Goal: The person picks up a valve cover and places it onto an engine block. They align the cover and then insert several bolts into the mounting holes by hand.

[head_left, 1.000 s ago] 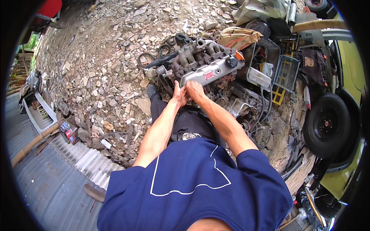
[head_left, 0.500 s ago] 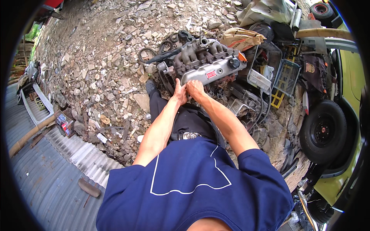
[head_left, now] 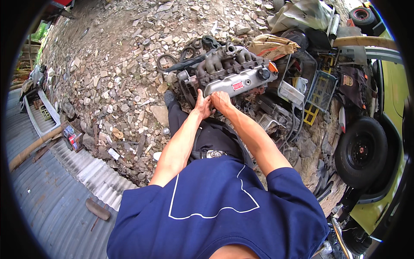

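An engine (head_left: 239,79) with a silver valve cover, a dark cap and a cast manifold rests on the rubble in front of me, among belts and hoses (head_left: 186,54). My left hand (head_left: 202,103) is at the near left end of the engine, thumb up along its edge, fingers curled inward and partly hidden. Beside it, my right hand (head_left: 219,101) is closed at the cover's lower left corner. What the two hands grip between them is hidden. My dark-trousered leg and shoe (head_left: 170,100) are just left of the engine.
Gravel and broken tile (head_left: 120,73) cover the ground. At right lie crates (head_left: 320,86), a torn sack (head_left: 271,45), metal parts (head_left: 276,114), a large spare wheel (head_left: 361,151) and a green vehicle (head_left: 390,86). Corrugated sheets (head_left: 56,203), a pole (head_left: 32,151) and a hammer-like tool (head_left: 98,209) are at lower left.
The view has shifted slightly, so the engine and surroundings sit a little farther right in the picture. My hands stay together at the same end of the engine.
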`<state>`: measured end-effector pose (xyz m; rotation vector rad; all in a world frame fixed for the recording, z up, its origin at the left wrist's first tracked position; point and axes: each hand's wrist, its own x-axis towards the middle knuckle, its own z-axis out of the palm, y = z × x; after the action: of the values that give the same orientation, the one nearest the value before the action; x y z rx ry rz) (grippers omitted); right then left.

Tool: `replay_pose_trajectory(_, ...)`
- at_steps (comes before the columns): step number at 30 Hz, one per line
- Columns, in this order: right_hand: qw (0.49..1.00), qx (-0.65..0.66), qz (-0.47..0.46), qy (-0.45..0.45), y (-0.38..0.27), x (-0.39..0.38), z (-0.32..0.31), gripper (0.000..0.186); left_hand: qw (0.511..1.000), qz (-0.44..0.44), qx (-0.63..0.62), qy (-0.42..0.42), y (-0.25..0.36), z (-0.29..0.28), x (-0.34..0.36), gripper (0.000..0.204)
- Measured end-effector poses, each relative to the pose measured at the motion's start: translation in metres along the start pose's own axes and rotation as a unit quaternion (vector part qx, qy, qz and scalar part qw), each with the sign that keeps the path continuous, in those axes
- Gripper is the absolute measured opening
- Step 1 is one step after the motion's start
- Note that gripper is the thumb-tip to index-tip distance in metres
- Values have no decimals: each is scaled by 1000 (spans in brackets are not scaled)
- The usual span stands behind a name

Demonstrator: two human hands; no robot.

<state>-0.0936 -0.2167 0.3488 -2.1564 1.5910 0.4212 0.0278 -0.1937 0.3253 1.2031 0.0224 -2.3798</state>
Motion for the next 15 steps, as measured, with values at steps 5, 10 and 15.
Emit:
replay_pose_trajectory(5, 1000, 7, -4, -2, 3, 2, 2, 17, 999, -4, -35, -28, 0, -2, -2, 111)
replay_pose_trajectory(10, 997, 63, 14, 52, 14, 2, 22, 24, 998, -4, -32, -62, 4, 2, -7, 114)
replay_pose_trajectory(15, 988, 118, 99, 17, 0, -6, 3, 38, 998, 0, -32, -50, -1, -6, -4, 111)
